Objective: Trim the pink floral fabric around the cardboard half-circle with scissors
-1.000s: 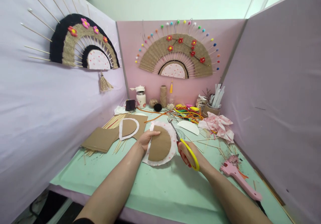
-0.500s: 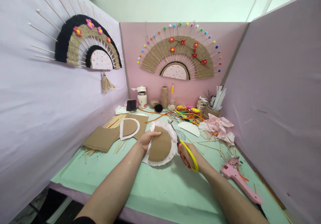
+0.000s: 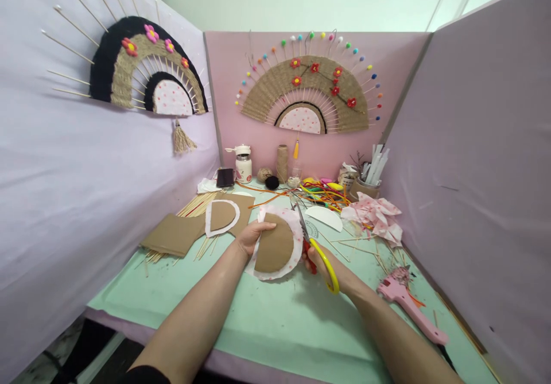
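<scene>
My left hand [image 3: 253, 236] grips a brown half-round cardboard piece [image 3: 274, 246] by its straight side, thumb on top. Behind the cardboard lies pink-spotted white fabric [image 3: 296, 251], its border showing around the curve. My right hand [image 3: 321, 260] is closed on scissors [image 3: 326, 266] with yellow and red handles. Their blades point up and away, along the right edge of the fabric, slightly apart. A second half-round cardboard piece with a white border [image 3: 222, 217] lies on the table to the left.
Folded cardboard [image 3: 170, 236] and thin sticks [image 3: 196, 205] lie at left. A pink glue gun [image 3: 413, 309] rests at right, near crumpled spotted fabric [image 3: 376, 217]. Colourful pipe cleaners [image 3: 325, 194], a twine spool [image 3: 282, 164] and a bottle [image 3: 243, 166] stand or lie at the back. Decorated fans [image 3: 305, 94] hang on the partitions.
The scissor blades have spread slightly and shifted a little along the fabric edge. My left hand keeps its grip on the cardboard and fabric. The whole view has tilted slightly.
</scene>
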`<state>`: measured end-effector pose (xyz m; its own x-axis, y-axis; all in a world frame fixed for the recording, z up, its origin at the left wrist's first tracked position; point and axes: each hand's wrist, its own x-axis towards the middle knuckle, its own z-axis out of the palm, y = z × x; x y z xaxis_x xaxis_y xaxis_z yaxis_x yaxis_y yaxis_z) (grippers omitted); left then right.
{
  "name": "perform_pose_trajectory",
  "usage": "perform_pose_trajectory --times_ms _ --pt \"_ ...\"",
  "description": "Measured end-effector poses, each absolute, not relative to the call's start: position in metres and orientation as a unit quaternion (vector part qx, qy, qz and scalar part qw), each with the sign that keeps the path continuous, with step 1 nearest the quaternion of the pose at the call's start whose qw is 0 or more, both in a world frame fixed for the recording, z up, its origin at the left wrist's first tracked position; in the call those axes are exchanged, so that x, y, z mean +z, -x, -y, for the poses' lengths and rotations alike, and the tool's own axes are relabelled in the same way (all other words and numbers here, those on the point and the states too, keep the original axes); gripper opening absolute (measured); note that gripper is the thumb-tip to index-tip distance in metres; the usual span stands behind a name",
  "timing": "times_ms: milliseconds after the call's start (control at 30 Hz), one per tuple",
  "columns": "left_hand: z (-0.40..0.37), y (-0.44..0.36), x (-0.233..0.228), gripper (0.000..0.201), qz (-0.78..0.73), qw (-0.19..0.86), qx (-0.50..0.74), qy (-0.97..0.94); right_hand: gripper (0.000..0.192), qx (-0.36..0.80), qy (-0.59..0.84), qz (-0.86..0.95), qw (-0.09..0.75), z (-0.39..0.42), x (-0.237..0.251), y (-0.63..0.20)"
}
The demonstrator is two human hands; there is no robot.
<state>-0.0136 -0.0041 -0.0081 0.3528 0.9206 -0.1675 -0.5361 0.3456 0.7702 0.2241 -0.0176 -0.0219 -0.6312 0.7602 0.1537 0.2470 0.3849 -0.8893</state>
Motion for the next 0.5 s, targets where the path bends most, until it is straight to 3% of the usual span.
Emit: perform_pose_trajectory --times_ms 500 --pt "0.007 0.011 -0.003 0.030 -0.294 0.777 0.466 -0.305 0.062 0.471 0.357 0.757 0.280 0.023 -0.008 -0.220"
